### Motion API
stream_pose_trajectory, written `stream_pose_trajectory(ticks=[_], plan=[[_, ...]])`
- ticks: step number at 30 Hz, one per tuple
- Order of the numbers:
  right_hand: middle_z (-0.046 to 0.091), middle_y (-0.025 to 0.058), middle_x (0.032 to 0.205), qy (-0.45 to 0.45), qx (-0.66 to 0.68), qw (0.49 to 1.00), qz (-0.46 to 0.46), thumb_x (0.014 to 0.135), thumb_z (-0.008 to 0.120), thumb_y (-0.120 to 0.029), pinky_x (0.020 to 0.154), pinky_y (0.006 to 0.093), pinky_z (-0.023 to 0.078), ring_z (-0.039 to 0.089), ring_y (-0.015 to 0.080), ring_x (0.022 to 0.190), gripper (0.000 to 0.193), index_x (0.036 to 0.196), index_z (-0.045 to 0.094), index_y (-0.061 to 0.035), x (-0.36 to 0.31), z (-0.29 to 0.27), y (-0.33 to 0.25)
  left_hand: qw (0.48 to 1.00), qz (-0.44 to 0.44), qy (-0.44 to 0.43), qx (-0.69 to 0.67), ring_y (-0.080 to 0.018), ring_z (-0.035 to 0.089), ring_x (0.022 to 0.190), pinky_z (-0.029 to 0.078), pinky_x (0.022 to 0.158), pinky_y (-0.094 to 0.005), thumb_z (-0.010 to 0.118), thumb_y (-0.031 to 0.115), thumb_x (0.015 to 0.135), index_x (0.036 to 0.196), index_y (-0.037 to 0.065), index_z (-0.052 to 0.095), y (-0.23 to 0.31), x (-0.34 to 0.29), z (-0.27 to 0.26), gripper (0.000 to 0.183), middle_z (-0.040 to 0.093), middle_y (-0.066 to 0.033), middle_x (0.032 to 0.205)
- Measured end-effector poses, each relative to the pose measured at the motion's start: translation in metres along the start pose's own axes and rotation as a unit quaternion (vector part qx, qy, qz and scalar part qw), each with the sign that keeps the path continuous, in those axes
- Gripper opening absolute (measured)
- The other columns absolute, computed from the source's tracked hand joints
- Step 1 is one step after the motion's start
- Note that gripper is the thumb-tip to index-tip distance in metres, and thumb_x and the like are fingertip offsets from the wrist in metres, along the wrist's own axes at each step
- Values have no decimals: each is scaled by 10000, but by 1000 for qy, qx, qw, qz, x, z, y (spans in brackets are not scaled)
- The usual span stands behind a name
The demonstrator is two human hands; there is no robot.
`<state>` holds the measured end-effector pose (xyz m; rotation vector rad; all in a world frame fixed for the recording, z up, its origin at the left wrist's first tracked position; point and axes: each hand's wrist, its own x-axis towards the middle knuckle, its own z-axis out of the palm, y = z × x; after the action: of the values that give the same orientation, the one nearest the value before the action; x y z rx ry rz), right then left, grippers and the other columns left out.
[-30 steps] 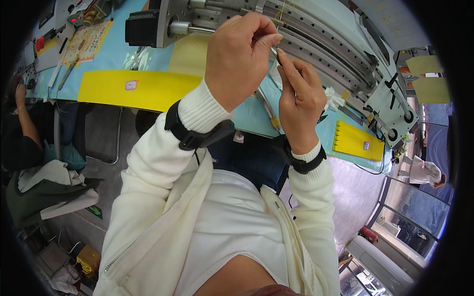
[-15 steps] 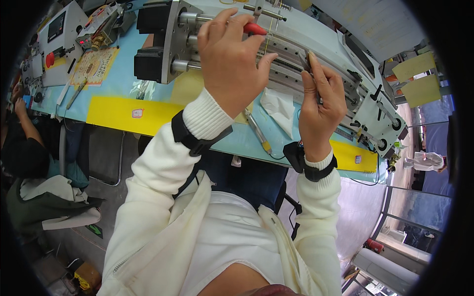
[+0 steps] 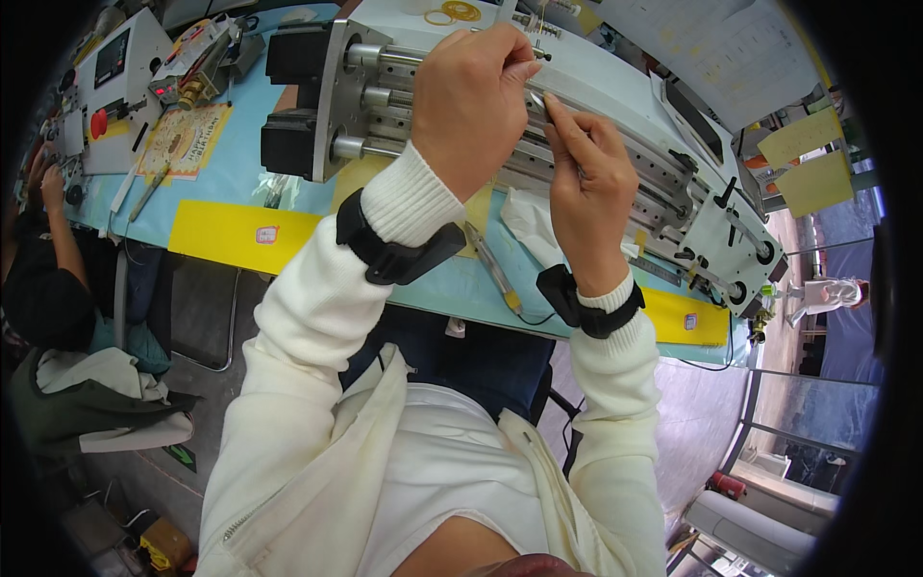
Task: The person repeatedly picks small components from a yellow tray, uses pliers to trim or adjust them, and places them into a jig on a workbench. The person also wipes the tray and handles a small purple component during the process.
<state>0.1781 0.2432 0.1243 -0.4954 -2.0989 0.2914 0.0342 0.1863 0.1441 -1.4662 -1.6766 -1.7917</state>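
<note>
Above the metal linear rail machine (image 3: 615,154), my left hand (image 3: 471,101) is closed in a pinch at its far side. Whatever sits between thumb and fingertips is too small or hidden to make out. My right hand (image 3: 591,188) is closed around slim pointed tweezers (image 3: 537,99), with most of their length covered by my fingers. Their metal tip points toward my left hand and is a little apart from it. Round rods run along the machine, and two black motors (image 3: 291,144) are fixed to its left end plate.
Near the table edge lie a pen-like tool (image 3: 493,263), a crumpled white tissue (image 3: 529,226) and a yellow strip (image 3: 240,231). Yellow wire coils (image 3: 460,12) rest beyond the machine. A control box (image 3: 120,62) stands far left; another person's arm (image 3: 62,216) shows there.
My left hand has gone from spread fingers to a pinch, and the red piece beside it is out of sight. My right hand has moved left and up with the tweezers.
</note>
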Motion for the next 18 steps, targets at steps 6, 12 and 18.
stream_pose_trajectory(ticks=[6,12,18], plan=[[662,83,926,13,1,1000,-12,858,693,18,668,333,512,646,259,781,340,1166,742,-117,1,4,2,999,-42,-4,-34,-328,610,717,477,640,-424,722,72,844,810,25,644,0,-1,0,97,648,-115,716],[666,81,933,11,-8,1000,-13,840,692,24,680,345,517,652,263,807,359,1166,744,-118,2,7,2,998,-52,3,-37,-330,616,698,480,626,-424,725,77,845,813,25,650,0,-1,1,97,646,-124,713],[666,79,936,10,-12,1000,-12,829,689,33,685,347,518,654,262,818,378,1168,745,-125,3,9,2,998,-53,6,-39,-333,622,707,482,628,-423,726,82,848,817,23,653,1,-2,1,99,649,-129,716]])
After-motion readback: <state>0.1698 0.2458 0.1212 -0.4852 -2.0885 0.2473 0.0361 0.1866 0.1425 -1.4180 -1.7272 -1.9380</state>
